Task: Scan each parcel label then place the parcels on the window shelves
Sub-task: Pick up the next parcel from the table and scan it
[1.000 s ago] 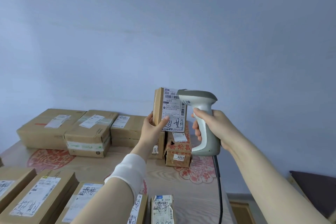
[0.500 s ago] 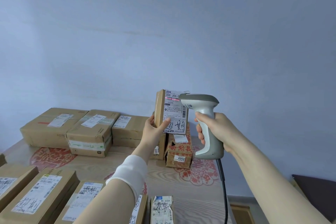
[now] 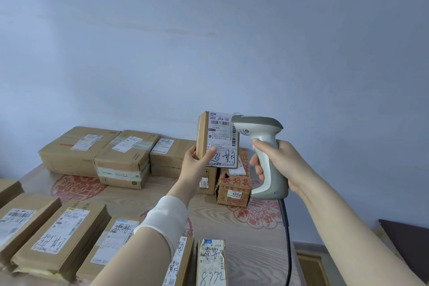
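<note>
Brown parcels (image 3: 125,160) carry white labels (image 3: 221,139); the scanner (image 3: 264,158) is grey and white; the pale woodgrain surface (image 3: 246,239) bears red floral medallions (image 3: 260,213).

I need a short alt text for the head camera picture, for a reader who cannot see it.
A person's left hand holds a small parcel upright while the right hand aims a grey scanner at its label. More parcels lie on the table below.

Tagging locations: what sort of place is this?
Likely a small parcel sorting room: labelled cardboard parcels lie on a wooden table, and the right hand points a corded barcode scanner at a held parcel.
</note>
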